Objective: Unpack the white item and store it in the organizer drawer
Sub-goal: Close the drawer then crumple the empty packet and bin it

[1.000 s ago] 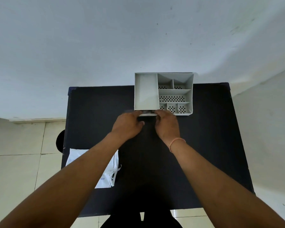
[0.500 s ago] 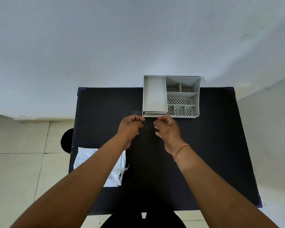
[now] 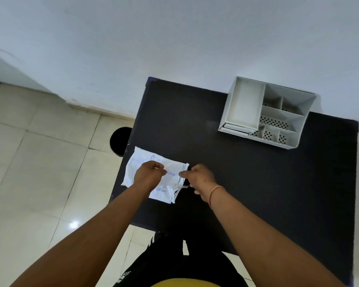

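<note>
- Both hands are over the white packet at the near-left corner of the surface; the left hand [image 3: 148, 175] is curled on top of the white packet [image 3: 141, 162], fingers closed, seemingly pinning or pinching it; the right hand [image 3: 199, 179] sits at the packet's 3 o'clock edge with thumb and forefinger pinched together, apparently on the torn opening, though whether it holds the wrapper or something inside I cannot tell
- White packet lies flat on the dark surface [image 3: 236, 183], blue print on its face, loose white strips trailing from the end beside the right hand; no white item is clearly out of it
- Well apart from the packet, at about 1 o'clock across the surface, stands the grey organizer [image 3: 265, 112] against the wall; its drawer [image 3: 234, 127] shows as a thin lip at the near-left corner, seemingly just ajar; the compartments above look bare
- Judged from this, the task is early: unpacking is only under way; taking the item out, carrying it across, placing it in the drawer and pushing that shut all remain
</note>
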`<state>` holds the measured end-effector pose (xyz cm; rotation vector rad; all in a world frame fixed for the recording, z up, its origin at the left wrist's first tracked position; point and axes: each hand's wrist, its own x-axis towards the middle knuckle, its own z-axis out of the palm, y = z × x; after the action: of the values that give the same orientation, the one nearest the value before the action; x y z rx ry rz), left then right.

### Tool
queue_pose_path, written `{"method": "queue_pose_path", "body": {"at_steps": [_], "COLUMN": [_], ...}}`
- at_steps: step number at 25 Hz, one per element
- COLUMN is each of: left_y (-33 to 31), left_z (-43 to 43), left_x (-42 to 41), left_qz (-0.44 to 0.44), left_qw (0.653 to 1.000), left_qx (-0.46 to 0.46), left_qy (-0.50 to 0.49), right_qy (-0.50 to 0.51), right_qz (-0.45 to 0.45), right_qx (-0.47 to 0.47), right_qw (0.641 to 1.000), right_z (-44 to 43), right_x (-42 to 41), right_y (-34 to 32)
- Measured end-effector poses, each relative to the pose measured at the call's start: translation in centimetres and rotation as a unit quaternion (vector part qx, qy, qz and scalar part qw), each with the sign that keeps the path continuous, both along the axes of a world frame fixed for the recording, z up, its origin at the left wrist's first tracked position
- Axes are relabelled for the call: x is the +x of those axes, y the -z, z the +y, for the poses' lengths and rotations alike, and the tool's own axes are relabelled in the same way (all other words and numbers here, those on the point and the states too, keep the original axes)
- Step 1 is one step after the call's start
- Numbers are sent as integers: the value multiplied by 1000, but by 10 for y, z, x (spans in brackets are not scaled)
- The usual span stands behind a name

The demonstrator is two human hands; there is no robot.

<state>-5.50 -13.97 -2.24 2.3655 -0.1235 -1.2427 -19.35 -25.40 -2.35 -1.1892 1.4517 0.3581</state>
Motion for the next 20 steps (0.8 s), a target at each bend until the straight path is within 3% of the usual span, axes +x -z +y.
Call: {"method": "queue_pose_path", "body": {"at_steps": [3,6,11,13,15,17,20], "left_y": [8,11,-6,-18,-38,-62,-83], "left_z": [13,21,34,40,46,53,64], "left_x": [-20,-44,-74,-78,-82,-87,-95], "left_qz": [-20,-33,-164,-128,6,108,105], "left_qw": [998,990,974,980,983,960,942], "left_qx": [9,14,-12,-77,-177,-257,-303], "left_qy": [57,135,157,129,45,-28,-103], "right_qy": [-41,10,65,69,74,63,4], "right_qz": [13,-15,-103,-128,-171,-221,-265], "right_qx": [19,74,157,195,245,285,292], "right_qw": [999,997,980,970,951,931,919], "right_z": [6,12,15,12,11,14,17], "right_x": [3,3,-7,-17,-27,-33,-38], "right_y": [5,11,-28,-45,-58,-72,-95]}}
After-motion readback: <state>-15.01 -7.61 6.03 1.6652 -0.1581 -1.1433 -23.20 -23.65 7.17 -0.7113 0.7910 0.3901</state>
